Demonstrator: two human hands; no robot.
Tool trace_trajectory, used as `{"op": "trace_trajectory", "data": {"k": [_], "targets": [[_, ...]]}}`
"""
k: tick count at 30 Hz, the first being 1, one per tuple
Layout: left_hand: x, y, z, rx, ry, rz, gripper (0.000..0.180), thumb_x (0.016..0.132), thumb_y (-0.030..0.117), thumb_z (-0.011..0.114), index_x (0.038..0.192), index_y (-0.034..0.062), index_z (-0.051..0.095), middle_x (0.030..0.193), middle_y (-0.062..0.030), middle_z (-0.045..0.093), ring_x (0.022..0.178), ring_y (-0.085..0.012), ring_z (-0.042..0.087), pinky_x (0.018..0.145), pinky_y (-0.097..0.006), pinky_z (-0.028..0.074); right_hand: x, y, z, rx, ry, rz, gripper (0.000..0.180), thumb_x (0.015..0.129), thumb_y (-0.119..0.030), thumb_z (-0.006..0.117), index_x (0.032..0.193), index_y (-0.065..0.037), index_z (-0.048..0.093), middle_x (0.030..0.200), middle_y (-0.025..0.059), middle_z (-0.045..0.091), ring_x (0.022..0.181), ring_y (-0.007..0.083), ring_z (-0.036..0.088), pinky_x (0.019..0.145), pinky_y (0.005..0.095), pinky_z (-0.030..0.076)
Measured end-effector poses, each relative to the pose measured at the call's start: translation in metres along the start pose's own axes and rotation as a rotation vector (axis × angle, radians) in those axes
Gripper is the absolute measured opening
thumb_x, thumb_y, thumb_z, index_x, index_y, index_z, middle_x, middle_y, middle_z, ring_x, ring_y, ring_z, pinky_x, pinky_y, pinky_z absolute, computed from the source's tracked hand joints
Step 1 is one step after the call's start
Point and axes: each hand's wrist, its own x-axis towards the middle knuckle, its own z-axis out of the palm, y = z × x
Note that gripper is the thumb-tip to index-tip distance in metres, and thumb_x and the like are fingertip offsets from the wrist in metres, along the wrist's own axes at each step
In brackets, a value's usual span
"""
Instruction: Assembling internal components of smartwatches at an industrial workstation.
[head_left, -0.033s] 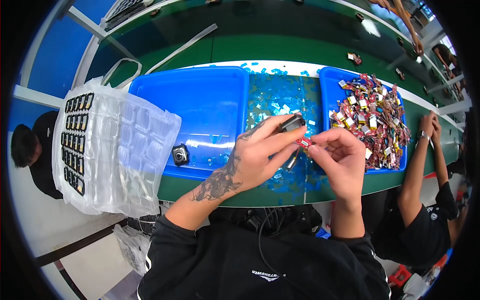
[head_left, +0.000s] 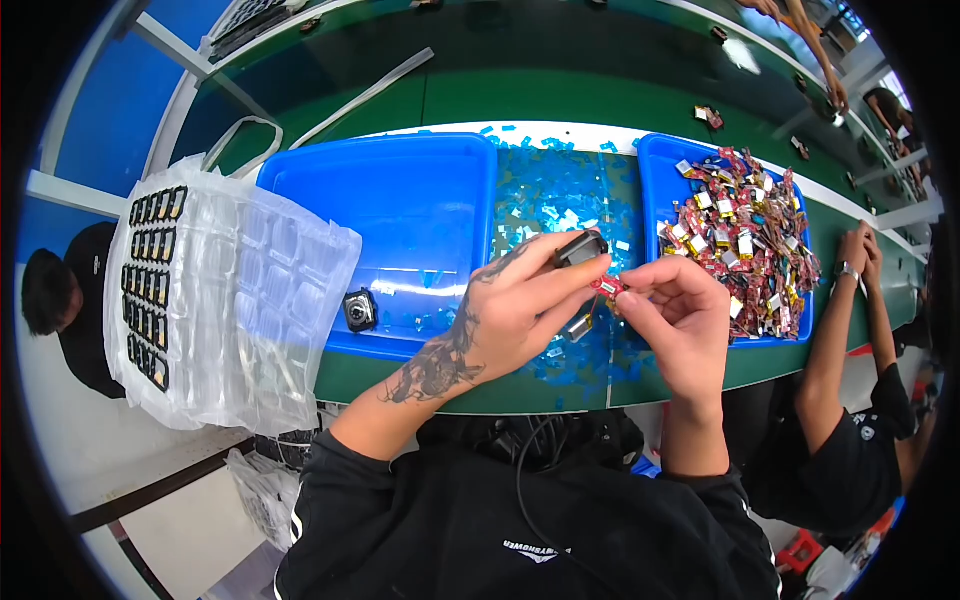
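My left hand point(head_left: 520, 305) is closed round a small black plastic case point(head_left: 582, 248), held above the table between the two trays. Right beside its fingertips, a small red circuit board point(head_left: 607, 287) is pinched by the thumb and forefinger of my right hand point(head_left: 685, 315). Below my left fingers hangs a small silvery piece point(head_left: 579, 326) that looks like a battery cell; its join to the board is partly hidden. In the left blue tray point(head_left: 400, 215) lies a black watch-like case point(head_left: 361, 311) by the near left corner.
The right blue tray point(head_left: 652, 165) is heaped with red circuit boards point(head_left: 740, 240) on wires. Blue film scraps point(head_left: 560, 190) litter the green table between the trays. At left, clear plastic blister trays point(head_left: 290, 250) hold rows of black cases point(head_left: 152, 245). A co-worker's arms point(head_left: 845, 310) rest at right.
The black case has tipped slightly in my left fingers, and the hanging silvery piece has shifted a little. My right hand has barely moved.
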Motion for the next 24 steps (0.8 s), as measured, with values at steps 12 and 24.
{"op": "trace_trajectory", "data": {"k": [12, 24], "targets": [[-0.005, -0.001, 0.001, -0.602, -0.197, -0.576, 0.015, 0.089, -0.003, 0.064, 0.103, -0.0087, 0.067, 0.105, -0.0108, 0.064, 0.099, -0.0160, 0.065, 0.082, -0.026, 0.056, -0.004, 0.000, 0.000, -0.026, 0.005, -0.033, 0.014, 0.086, 0.005, 0.065, 0.099, 0.001, 0.059, 0.094, 0.0047, 0.061, 0.087, 0.0098, 0.059, 0.075, 0.0230, 0.050], [-0.004, -0.001, 0.008, -0.814, -0.076, -0.514, 0.050, 0.089, -0.008, 0.058, 0.137, 0.0038, 0.047, 0.118, -0.0112, 0.062, 0.108, -0.0136, 0.061, 0.093, -0.026, 0.050, 0.008, 0.020, 0.007, -0.277, 0.150, -0.177, 0.027, 0.082, 0.006, 0.070, 0.103, -0.001, 0.053, 0.089, 0.0040, 0.061, 0.078, 0.0080, 0.059, 0.070, 0.0212, 0.049]]}}
